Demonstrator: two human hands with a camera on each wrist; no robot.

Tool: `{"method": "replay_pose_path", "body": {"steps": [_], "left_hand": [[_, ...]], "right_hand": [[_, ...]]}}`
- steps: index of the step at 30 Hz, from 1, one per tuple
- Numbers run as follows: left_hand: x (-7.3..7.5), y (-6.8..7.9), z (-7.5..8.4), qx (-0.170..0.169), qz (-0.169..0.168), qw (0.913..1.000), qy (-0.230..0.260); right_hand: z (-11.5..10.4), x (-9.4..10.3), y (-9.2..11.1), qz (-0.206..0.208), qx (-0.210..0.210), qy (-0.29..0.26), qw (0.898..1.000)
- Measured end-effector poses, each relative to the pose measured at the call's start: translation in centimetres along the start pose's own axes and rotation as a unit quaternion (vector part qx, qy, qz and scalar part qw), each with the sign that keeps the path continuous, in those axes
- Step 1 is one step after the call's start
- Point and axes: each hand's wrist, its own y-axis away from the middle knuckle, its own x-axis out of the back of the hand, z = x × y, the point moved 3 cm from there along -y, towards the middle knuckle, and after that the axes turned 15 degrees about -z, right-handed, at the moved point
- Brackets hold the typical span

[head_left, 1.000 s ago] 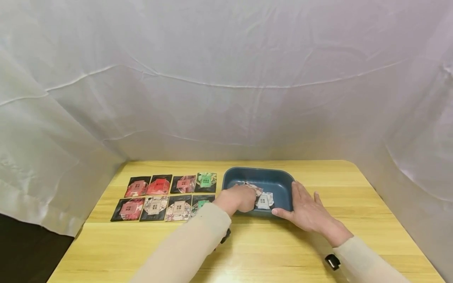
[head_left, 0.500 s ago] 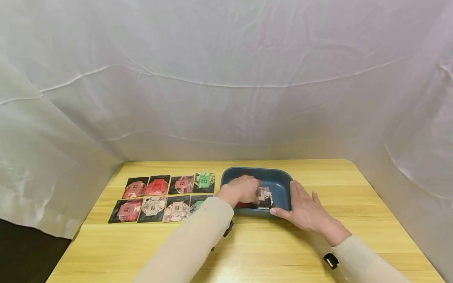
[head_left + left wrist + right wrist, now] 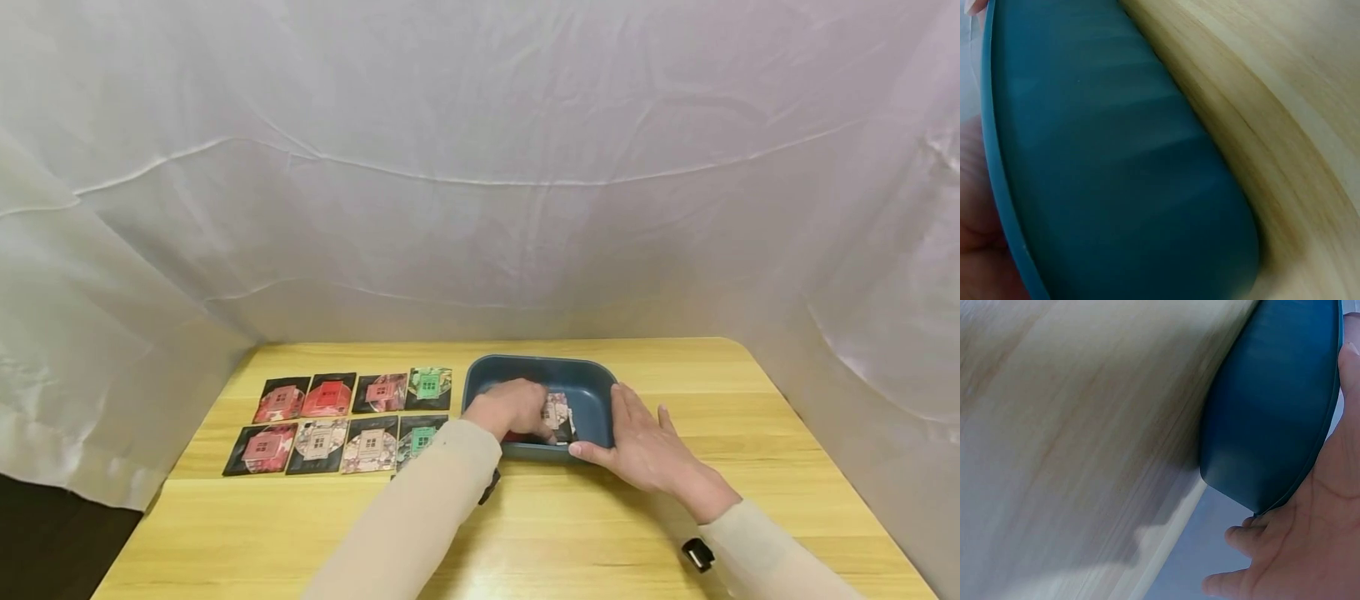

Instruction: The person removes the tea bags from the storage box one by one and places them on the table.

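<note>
A dark blue tray (image 3: 595,408) stands on the table with several small printed sachets in it. My left hand (image 3: 512,407) reaches over the front rim with fingers curled down, gripping the edge of a pale floral sachet (image 3: 558,410); its fingertips are partly hidden. Something red shows beneath that hand. My right hand (image 3: 651,450) rests against the tray's front right corner, thumb at the front rim, fingers straight along the right side. In the left wrist view, the tray's outer wall (image 3: 1122,156) hides most of the left hand (image 3: 977,206). The right wrist view shows the right palm (image 3: 1316,544) beside the tray.
Left of the tray, sachets lie in two rows on the wooden table (image 3: 600,533): among them a red one (image 3: 330,395), a green one (image 3: 430,388) and a beige one (image 3: 318,446). The left forearm partly covers the front row's right end. Grey-white cloth (image 3: 480,250) hangs behind and at the sides.
My left hand has shifted slightly within the tray, and the floral sachet now lies over the white one seen earlier. My right hand keeps its place on the tray. The view has drifted slightly.
</note>
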Motion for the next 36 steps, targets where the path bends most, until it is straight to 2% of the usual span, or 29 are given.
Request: {"method": "replay_pose_path", "body": {"steps": [4, 13, 21, 27, 36], "left_hand": [[0.0, 0.0, 0.2, 0.003, 0.005, 0.9999, -0.012], [-0.2, 0.0, 1.3, 0.033, 0.016, 0.9924, -0.118], [-0.3, -0.2, 1.9, 0.037, 0.026, 0.9909, -0.127], [-0.1, -0.1, 2.4, 0.037, 0.046, 0.9902, -0.127], [0.2, 0.0, 2.7, 0.049, 0.083, 0.9835, -0.153]], "right_hand": [[0.0, 0.0, 0.0, -0.001, 0.0, -0.001, 1.0], [0.1, -0.1, -0.1, -0.005, -0.002, -0.001, 1.0], [0.1, -0.2, -0.1, -0.006, 0.001, -0.001, 1.0], [0.0, -0.1, 0.0, -0.009, 0.001, -0.005, 1.0], [0.0, -0.1, 0.0, -0.006, 0.0, 0.001, 1.0]]}}
